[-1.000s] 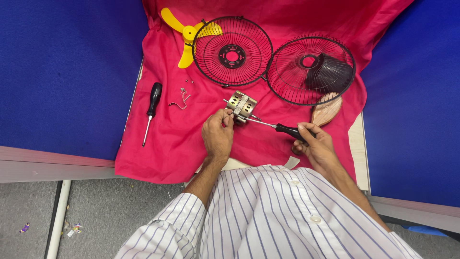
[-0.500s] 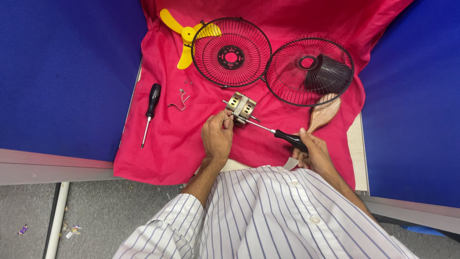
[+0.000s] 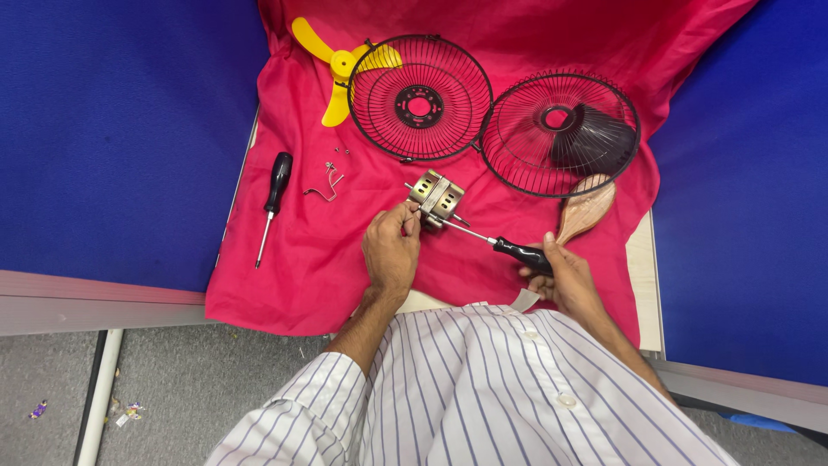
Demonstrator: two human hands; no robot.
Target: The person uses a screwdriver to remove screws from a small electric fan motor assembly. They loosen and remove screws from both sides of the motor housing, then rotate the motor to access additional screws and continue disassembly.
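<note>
The left hand [image 3: 392, 250] is pinching the small fan motor [image 3: 436, 198] on the red cloth [image 3: 302, 276], while the right hand [image 3: 565, 276] is gripping the black-handled screwdriver [image 3: 504, 246], its tip meeting the motor's near edge. The blade is looking liable to slip off the screw toward the left fingers, since the motor is only being steadied by fingertips. Loose small parts [image 3: 326, 179] (easily lost) are lying on the cloth beside a spare screwdriver [image 3: 274, 197]. No container is showing; the two wire fan guards [image 3: 420, 97] are lying flat.
</note>
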